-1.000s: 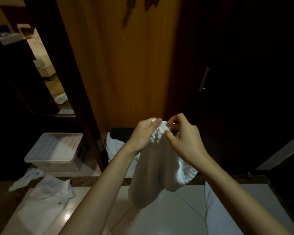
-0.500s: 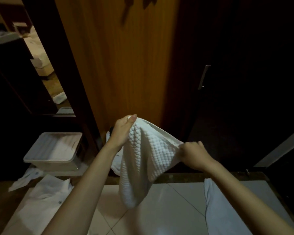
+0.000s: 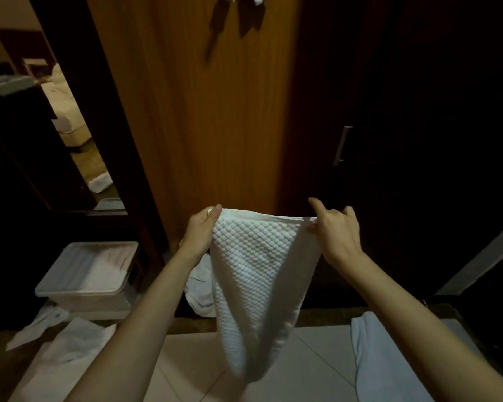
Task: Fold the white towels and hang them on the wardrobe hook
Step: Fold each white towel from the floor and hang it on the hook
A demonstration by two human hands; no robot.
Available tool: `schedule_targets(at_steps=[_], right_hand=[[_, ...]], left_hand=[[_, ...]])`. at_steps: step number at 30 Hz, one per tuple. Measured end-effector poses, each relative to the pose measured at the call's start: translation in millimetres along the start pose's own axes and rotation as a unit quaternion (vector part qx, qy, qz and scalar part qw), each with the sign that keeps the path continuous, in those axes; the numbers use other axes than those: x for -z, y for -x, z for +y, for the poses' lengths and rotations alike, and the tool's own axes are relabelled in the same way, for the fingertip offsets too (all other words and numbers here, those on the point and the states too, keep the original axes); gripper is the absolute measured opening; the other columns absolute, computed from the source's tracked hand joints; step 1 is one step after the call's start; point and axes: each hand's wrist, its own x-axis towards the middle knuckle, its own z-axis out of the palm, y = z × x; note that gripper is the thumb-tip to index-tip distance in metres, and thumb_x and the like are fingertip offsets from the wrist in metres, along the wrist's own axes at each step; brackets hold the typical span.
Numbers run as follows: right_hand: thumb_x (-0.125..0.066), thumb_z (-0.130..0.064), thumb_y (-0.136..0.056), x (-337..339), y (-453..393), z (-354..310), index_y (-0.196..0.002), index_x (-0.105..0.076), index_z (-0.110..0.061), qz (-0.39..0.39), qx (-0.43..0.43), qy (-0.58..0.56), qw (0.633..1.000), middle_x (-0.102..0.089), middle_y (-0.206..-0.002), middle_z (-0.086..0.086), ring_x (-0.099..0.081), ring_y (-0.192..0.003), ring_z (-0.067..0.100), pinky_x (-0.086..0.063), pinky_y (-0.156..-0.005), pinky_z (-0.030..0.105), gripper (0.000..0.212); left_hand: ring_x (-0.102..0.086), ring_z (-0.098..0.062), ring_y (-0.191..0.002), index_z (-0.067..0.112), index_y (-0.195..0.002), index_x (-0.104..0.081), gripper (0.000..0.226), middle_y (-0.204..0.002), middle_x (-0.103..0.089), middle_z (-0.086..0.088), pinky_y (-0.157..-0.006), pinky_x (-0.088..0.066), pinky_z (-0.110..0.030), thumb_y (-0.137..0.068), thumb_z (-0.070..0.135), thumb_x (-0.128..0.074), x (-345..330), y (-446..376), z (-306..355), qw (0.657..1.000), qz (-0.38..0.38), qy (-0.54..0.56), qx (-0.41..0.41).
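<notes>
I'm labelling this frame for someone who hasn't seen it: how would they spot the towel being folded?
Before the orange-brown wardrobe door, two hands stretch a white towel by its top edge. Unlike the cloths lying below, it hangs in the air and has a quilted, bumpy weave.

**Background clutter, non-task only**

Lidded translucent white plastic storage bin [image 3: 89, 275] on floor at lower left. Crumpled white garment with small blue print [image 3: 45, 322] just in front of bin. Pale glossy floor tiles [image 3: 311, 369] across bottom. Silver metal bar handle [image 3: 342, 145] upright on dark door at right. Mirror with dark frame [image 3: 79, 140] at left, reflecting a beige bed; details blurred. Grey-white diagonal strip [image 3: 482, 256] at far right, nature unclear.
</notes>
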Motion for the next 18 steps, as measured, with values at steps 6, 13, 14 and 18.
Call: schedule_targets(at_steps=[6, 13, 14, 18], right_hand=[[-0.059, -0.034, -0.087, 11, -24, 3, -0.100, -0.070, -0.023, -0.033, 0.007, 0.090, 0.995, -0.053, -0.105, 0.003, -0.045, -0.104, 0.023, -0.027, -0.082, 0.034, 0.020], [-0.049, -0.014, -0.091, 3, -30, -1, -0.105, -0.040, -0.014, -0.138, -0.003, -0.033, 0.990, -0.063, -0.089, 0.006, -0.060, -0.076, 0.023, -0.037, -0.062, 0.029, 0.016], [-0.051, -0.011, -0.089, 2, -34, -2, -0.101, -0.039, -0.013, -0.176, -0.081, -0.159, 0.968, -0.058, -0.085, 0.006, -0.055, -0.066, 0.019, -0.037, -0.053, 0.026, 0.017], [-0.057, -0.005, -0.084, 3, -41, -7, -0.130, -0.031, -0.012, -0.230, -0.208, -0.466, 0.829, -0.055, -0.080, 0.011, -0.053, -0.047, 0.015, -0.041, -0.038, 0.023, 0.054]], left_hand=[[-0.059, -0.012, -0.076, 0.014, -0.078, -0.060, 0.040, -0.076, -0.063, 0.002, -0.074, -0.045, -0.028, -0.100, 0.037, -0.036, -2, -8, -1, 1.000, 0.006, -0.001, 0.002], [-0.062, -0.003, -0.076, 0.019, -0.081, -0.064, 0.038, -0.081, -0.067, 0.006, -0.067, -0.046, -0.016, -0.099, 0.039, -0.038, 1, -15, -2, 0.999, 0.008, -0.038, 0.023], [-0.062, -0.007, -0.076, 0.019, -0.080, -0.064, 0.038, -0.080, -0.066, 0.004, -0.071, -0.046, -0.022, -0.099, 0.039, -0.039, -1, -15, -3, 0.999, 0.009, -0.044, 0.029], [-0.061, -0.019, -0.087, 0.020, -0.078, -0.063, 0.036, -0.080, -0.065, 0.003, -0.088, -0.045, -0.038, -0.097, 0.043, -0.042, -12, -15, -9, 0.993, 0.081, -0.006, 0.091]])
